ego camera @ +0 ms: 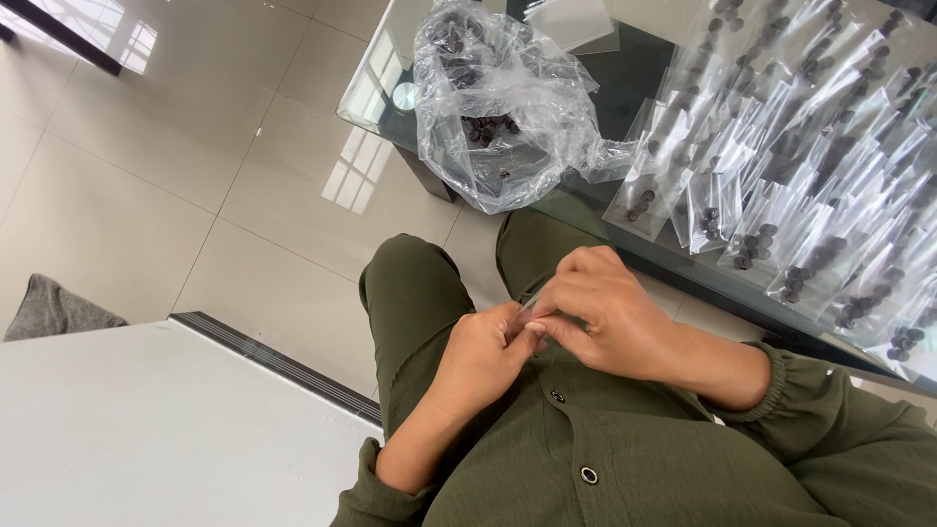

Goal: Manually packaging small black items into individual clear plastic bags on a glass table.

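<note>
your left hand (483, 356) and right hand (610, 317) meet over your lap, w/ olive-green sleeves and a buttoned olive top below them. both are pinched shut on a small clear plastic bag (528, 310); only a thin sliver of it shows btwn the fingertips, so can't tell if anything's inside it or whether its mouth is open or sealed.

step in hand, judging by the layout: you're working one little bag at its edge, either opening it to fill or closing it up. looks like mid-job, since plenty are done already.

to your right, the glass table (625, 88) carries rows of filled small bags (810, 176), each w/ a few dark round pieces in it, overlapping one another. at the table's near left corner sits a big crumpled clear bag (503, 102) w/ loose dark round pieces (488, 127) in the bottom, well apart from your hands.

next move, as i read it, calls for fine fingertip work: keep the thin film from slipping, separate or press its two layers evenly, don't crease it. a reach to the big bag or the rows needs one hand freed first.
</note>
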